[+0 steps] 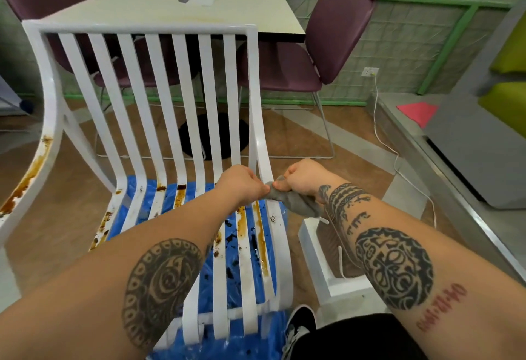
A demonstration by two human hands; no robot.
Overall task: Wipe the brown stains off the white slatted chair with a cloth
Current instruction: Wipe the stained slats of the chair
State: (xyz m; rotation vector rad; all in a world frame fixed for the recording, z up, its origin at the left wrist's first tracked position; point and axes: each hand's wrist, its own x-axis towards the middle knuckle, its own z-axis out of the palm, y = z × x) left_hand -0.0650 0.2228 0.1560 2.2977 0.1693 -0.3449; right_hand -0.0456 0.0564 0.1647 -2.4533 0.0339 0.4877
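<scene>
The white slatted chair (182, 98) stands in front of me, facing me. Brown stains (259, 234) run along several seat slats, and more brown stains (27, 180) streak the left armrest. A grey cloth (296, 200) hangs over the right edge of the seat, where seat and back meet. My right hand (306, 177) grips the cloth's upper end. My left hand (243, 183) pinches the same end from the left, so both hands meet at the rightmost slat. My forearms hide part of the seat.
Blue plastic sheeting (205, 268) with dark crumbs lies under the seat. A white box (321, 263) and my black shoe (299, 325) sit right of the chair. Behind it stand a stained table (176, 9) and purple chairs (336, 35). A white cable (381, 137) trails across the floor.
</scene>
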